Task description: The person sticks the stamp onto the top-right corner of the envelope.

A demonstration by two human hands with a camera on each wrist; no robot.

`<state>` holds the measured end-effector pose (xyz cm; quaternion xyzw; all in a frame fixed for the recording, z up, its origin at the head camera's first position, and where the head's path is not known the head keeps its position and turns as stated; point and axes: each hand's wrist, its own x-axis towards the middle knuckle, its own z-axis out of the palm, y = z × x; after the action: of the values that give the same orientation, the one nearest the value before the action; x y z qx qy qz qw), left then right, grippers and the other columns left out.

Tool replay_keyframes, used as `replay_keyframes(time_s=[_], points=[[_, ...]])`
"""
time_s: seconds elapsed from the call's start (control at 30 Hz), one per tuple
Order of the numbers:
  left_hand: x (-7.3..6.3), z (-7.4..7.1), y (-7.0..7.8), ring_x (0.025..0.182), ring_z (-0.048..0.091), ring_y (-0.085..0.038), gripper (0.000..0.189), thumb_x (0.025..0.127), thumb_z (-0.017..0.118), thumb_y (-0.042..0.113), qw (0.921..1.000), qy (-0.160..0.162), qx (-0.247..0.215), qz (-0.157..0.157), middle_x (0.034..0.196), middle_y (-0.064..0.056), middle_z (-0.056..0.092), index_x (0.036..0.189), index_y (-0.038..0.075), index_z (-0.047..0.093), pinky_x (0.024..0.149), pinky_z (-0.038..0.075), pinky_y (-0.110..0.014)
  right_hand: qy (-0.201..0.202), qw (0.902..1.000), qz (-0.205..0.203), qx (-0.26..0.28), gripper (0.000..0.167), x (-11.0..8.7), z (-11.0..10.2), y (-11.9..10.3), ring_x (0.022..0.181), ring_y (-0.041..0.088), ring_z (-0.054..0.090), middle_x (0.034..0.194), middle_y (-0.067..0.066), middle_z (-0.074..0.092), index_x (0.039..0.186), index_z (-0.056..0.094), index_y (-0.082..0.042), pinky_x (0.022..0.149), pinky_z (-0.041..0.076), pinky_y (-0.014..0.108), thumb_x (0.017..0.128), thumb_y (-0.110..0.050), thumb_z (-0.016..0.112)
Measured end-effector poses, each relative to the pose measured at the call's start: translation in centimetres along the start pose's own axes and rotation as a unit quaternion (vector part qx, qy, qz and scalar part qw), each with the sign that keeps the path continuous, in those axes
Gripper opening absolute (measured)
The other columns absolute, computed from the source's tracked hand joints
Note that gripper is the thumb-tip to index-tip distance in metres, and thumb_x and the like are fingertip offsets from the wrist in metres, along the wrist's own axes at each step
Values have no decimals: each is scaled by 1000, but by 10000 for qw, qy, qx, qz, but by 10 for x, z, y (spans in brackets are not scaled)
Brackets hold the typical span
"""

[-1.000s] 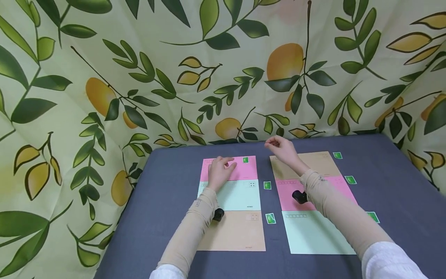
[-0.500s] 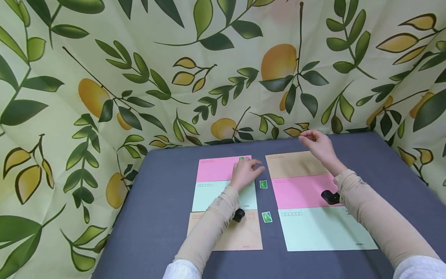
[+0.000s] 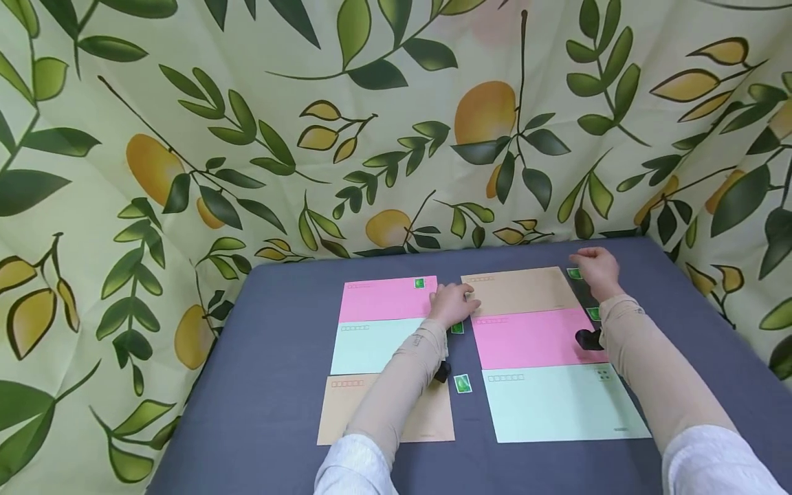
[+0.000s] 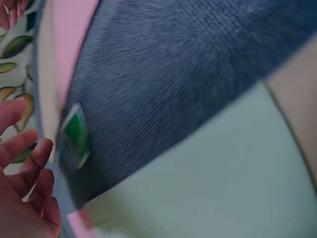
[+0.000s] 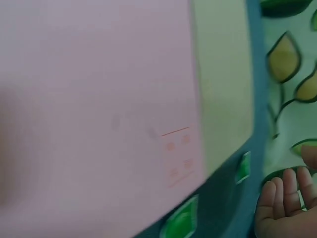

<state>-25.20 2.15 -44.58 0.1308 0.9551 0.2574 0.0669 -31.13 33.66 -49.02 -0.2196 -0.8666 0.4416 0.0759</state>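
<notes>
My right hand is beside a small green stamp at the back right, fingertips near its edge. In the right wrist view the hand's fingers are loosely bent, and no object shows in them. My left hand hovers over the gap between two columns of envelopes, above another green stamp; its fingers look relaxed in the left wrist view. A pink envelope at the back left bears a stamp in its upper right corner. A brown envelope lies between the hands.
The left column continues with a mint envelope and a brown envelope. To the right lie a pink envelope and a mint envelope. More loose stamps lie alongside, one stamp in the middle gap. A patterned curtain hangs behind the table.
My right hand has moved right, from above the brown envelope's back edge down to the stamp beside it. My left hand has shifted right, off the pink envelope. The head view has turned slightly right.
</notes>
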Motion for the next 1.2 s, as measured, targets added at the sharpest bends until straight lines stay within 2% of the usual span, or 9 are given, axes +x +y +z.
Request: replay_keyframes(time_s=[0.03,0.13,0.2,0.47,0.6,0.73,1.03,1.13,1.2], points=[[2,3,-1,99,49,-20,39,88,59,37,9999,-23,90,-63,112,0,65,123,20,62,89,33,-39,59,9999,113,-27,54,3,3,3,112,35,46,127,21,47,131,43,1,75,43,37,93,-37,46],[6,9,1,106,48,-22,44,87,59,39,9992,-131,318,-197,124,-1,60,127,22,58,92,33,-39,27,9987,479,-145,49,-26,-3,-24,121,41,41,133,28,43,133,41,6,84,44,42,92,-22,49],[7,11,3,109,48,-22,46,87,59,40,9984,-202,461,-242,126,-1,59,130,23,55,92,33,-39,61,9980,614,-166,50,-37,-5,-34,124,42,39,134,31,42,133,40,8,97,38,48,91,-17,49],[11,14,6,114,49,-20,47,88,58,39,9957,-376,753,-381,130,0,56,134,29,51,95,33,-40,202,9954,915,-184,49,-37,-7,-27,127,41,37,136,29,42,132,44,9,104,34,47,93,-20,44],[10,16,4,115,50,-20,48,88,58,40,9956,-384,777,-366,131,-1,56,134,30,51,94,34,-39,288,9949,682,-686,39,-39,-4,-23,122,43,39,125,30,50,121,55,10,104,30,46,90,-12,45],[10,16,3,115,50,-20,48,88,58,40,9957,-375,772,-342,130,0,56,134,31,51,93,35,-38,428,9944,543,-803,35,-44,-2,-24,116,44,40,116,31,51,113,57,11,101,30,47,87,-8,44],[10,15,4,114,50,-19,47,88,58,43,9935,-344,1035,-332,129,1,57,133,32,51,92,35,-36,539,9958,701,-228,36,-47,1,-26,117,40,44,124,27,53,119,57,8,97,36,46,91,-12,45],[10,16,4,114,50,-18,47,88,58,44,9924,-338,1136,-330,128,2,57,133,32,51,90,36,-34,548,9956,763,27,37,-44,1,-28,121,37,42,127,24,53,122,57,5,91,37,40,92,-15,46],[11,16,4,114,50,-17,47,88,58,44,9920,-342,1169,-339,128,3,57,133,33,51,90,36,-34,477,9961,726,175,38,-42,1,-29,121,34,43,127,22,53,123,57,3,82,38,31,91,-16,48]])
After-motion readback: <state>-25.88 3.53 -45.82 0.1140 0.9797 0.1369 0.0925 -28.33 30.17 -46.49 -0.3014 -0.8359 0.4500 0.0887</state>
